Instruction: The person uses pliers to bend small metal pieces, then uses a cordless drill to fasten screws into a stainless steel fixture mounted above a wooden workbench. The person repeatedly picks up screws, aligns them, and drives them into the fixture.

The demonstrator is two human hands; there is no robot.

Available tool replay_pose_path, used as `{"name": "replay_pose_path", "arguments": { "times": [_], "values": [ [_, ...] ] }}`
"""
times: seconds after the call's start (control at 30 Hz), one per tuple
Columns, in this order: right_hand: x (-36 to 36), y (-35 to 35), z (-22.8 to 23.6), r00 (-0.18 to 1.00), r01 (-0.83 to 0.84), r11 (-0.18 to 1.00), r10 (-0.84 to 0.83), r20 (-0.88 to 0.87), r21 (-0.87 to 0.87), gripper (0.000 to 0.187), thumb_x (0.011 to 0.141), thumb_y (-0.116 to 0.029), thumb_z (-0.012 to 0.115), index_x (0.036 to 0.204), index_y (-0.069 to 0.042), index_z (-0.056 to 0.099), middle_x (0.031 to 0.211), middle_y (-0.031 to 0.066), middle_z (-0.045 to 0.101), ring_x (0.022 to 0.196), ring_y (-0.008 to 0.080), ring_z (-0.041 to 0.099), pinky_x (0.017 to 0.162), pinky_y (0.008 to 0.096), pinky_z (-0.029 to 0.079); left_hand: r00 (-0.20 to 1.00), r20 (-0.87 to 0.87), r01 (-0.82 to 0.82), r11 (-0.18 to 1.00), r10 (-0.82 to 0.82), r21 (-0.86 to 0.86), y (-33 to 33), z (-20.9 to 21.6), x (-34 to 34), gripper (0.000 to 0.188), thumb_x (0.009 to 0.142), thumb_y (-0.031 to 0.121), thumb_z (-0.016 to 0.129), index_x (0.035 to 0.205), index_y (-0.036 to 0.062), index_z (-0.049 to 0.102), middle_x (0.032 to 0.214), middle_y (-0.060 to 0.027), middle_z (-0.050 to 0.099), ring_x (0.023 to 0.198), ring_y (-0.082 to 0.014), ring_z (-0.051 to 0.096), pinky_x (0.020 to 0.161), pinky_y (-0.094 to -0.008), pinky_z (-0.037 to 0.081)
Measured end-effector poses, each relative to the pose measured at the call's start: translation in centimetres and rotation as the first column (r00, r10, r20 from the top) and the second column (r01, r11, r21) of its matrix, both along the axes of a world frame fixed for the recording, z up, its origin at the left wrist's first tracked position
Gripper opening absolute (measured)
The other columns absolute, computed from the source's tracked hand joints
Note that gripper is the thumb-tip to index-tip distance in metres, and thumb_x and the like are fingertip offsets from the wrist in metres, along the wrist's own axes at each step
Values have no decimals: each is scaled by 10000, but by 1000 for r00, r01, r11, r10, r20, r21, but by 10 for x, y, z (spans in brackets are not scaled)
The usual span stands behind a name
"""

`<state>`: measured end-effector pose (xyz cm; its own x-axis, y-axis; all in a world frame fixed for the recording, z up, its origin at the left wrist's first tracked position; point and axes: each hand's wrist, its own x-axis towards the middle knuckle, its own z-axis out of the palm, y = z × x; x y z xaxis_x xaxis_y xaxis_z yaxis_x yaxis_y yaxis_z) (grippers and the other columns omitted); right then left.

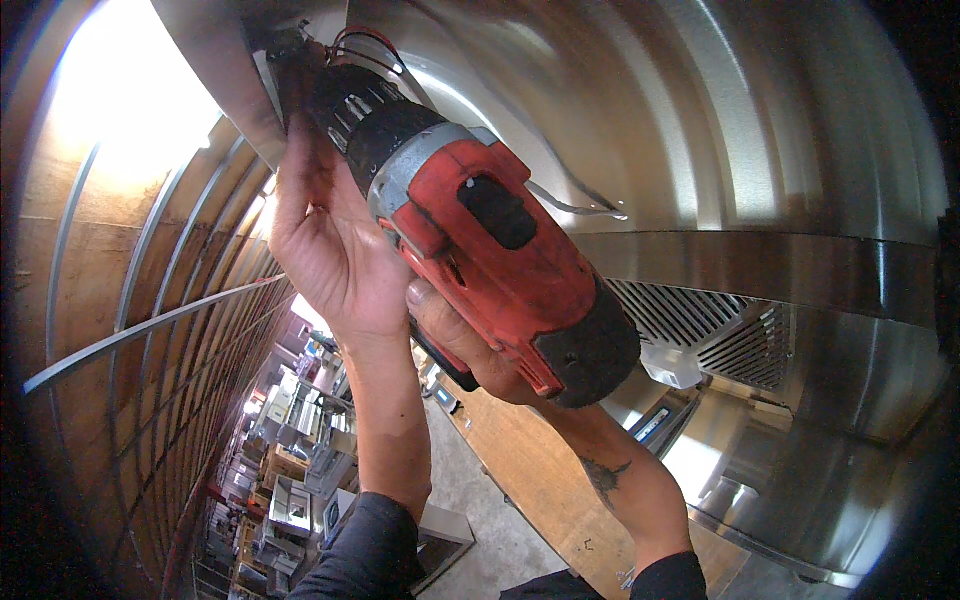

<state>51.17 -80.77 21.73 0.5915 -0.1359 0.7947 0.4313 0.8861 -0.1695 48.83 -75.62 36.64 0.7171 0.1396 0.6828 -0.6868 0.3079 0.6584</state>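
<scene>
A red and black cordless drill [500, 235] fills the middle of the view, tilted with its black chuck [365, 105] toward the upper left. My right hand [465, 345] is closed round its handle, mostly hidden below the drill body. My left hand [335, 245] reaches up beside the chuck, palm showing. Its fingers curl at a dark part [290, 70] by the edge of a metal panel [215, 60]; what they hold is hidden. The drill's tip meets that dark part, though the exact contact does not show. Red and black wires [370, 40] loop just behind the chuck.
A large curved stainless steel surface [700, 120] takes up the right, with a slotted metal filter [740, 340] under it. Below stands a wooden table [520, 440]. Shelves with boxes and equipment [290, 500] lie at the lower left, under a ribbed wall [130, 330].
</scene>
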Motion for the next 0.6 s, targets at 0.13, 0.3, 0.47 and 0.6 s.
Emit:
{"name": "replay_pose_path", "arguments": {
  "times": [0.13,0.3,0.47,0.6],
  "values": [
    [-1,1,-1,1000,-9,1000,9,2,3,332,956,-179,682,1254,-35,647,1166,124,691,1057,255,667,953,373,503,995,-1,101,994,-101,42,15,2,-2,381,1065,100,424,1404,-51,509,1437,-174,565,1376,-263,487,1207,-488,306],
    [-1,2,0,1000,-10,1000,10,5,13,330,958,-178,680,1254,-36,647,1171,126,692,1064,258,668,958,374,502,984,-31,178,984,-178,8,14,3,-2,363,1059,88,438,1381,-53,529,1420,-180,576,1373,-268,490,1206,-491,308],
    [-1,4,1,1000,-13,1000,13,5,21,327,961,-178,678,1254,-37,648,1175,128,694,1071,260,670,963,375,501,973,-30,229,973,-229,12,20,3,-1,354,1056,84,444,1368,-51,540,1404,-178,586,1366,-267,494,1204,-485,310],
    [-1,5,0,1000,-11,1000,11,4,22,325,963,-178,676,1254,-38,648,1179,129,695,1076,263,671,967,376,500,976,-29,217,976,-217,-2,15,3,0,346,1052,85,453,1358,-47,547,1389,-170,597,1348,-260,507,1197,-475,316]
  ]
}}
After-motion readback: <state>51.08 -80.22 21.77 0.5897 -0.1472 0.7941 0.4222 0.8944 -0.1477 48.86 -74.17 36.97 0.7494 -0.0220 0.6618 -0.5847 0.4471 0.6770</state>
